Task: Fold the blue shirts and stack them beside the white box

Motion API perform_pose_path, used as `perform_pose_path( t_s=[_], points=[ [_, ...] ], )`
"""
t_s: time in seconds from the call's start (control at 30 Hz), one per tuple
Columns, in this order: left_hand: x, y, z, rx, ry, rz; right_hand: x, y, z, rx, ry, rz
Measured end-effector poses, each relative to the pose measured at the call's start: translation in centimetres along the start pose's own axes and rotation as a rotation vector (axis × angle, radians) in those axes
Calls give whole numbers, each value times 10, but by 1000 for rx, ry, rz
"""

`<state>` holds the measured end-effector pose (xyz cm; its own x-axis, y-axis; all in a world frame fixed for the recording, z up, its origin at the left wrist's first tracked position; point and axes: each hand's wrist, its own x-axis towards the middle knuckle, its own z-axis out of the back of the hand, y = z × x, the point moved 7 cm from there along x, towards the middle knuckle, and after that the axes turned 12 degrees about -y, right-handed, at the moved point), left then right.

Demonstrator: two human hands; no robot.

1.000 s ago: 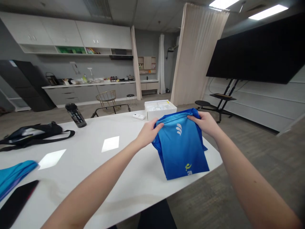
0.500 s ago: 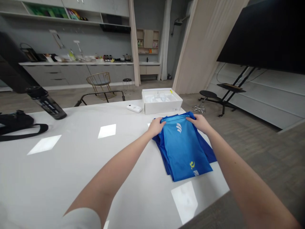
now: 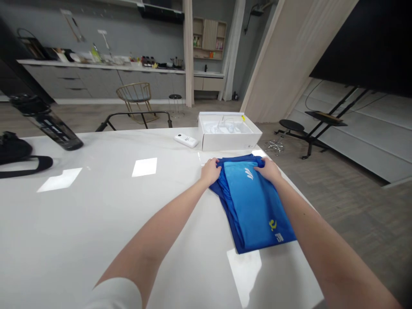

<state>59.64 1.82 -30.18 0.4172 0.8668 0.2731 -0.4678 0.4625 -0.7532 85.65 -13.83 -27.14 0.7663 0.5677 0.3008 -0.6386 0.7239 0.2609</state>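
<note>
A folded blue garment [image 3: 254,206] of smooth fabric lies on the white table [image 3: 122,223], near its right edge. It has a white logo near the far end and a yellow mark with white lettering near the close end. Darker blue layers show along its left side and far edge. My left hand [image 3: 211,171] is closed on the far left corner, fingertips curled into the cloth. At the far right corner my right hand [image 3: 268,170] pinches the fabric, thumb on top near the white logo. The fingers under the cloth are partly hidden.
Just beyond the garment stands an open white box [image 3: 230,136] with clear wrapping inside. Left of it lies a small white device [image 3: 186,140]. A dark bottle [image 3: 48,124] and a black strapped bag [image 3: 16,150] are at the far left. A chair [image 3: 138,118] stands behind the table.
The garment's far edge has come down flatter, and more dark blue cloth shows beyond it. Both hands keep their hold at the corners. The view has tilted down a little.
</note>
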Motion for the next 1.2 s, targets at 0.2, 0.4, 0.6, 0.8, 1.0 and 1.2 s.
perform_pose_path(
  t_s=[0.2, 0.4, 0.6, 0.8, 1.0, 1.2],
  points=[
    [-33, 28, 71, -47, -44, 18, -52, 68, 37, -7, -277, 110],
    [-114, 70, 201, -66, -62, 8, -175, 242, 0, 569, 251, 275],
    [-242, 155, 404, -109, -375, 112, -417, 450, -30, 975, 989, 244],
    [-391, 273, 580, 58, -770, 315, -618, 598, -27, 837, 1290, 410],
    [-434, 326, 629, 69, -875, 249, -690, 656, -36, 546, 1269, 540],
    [-436, 359, 627, -63, -934, 208, -694, 667, -48, 410, 1165, 601]
  ],
)
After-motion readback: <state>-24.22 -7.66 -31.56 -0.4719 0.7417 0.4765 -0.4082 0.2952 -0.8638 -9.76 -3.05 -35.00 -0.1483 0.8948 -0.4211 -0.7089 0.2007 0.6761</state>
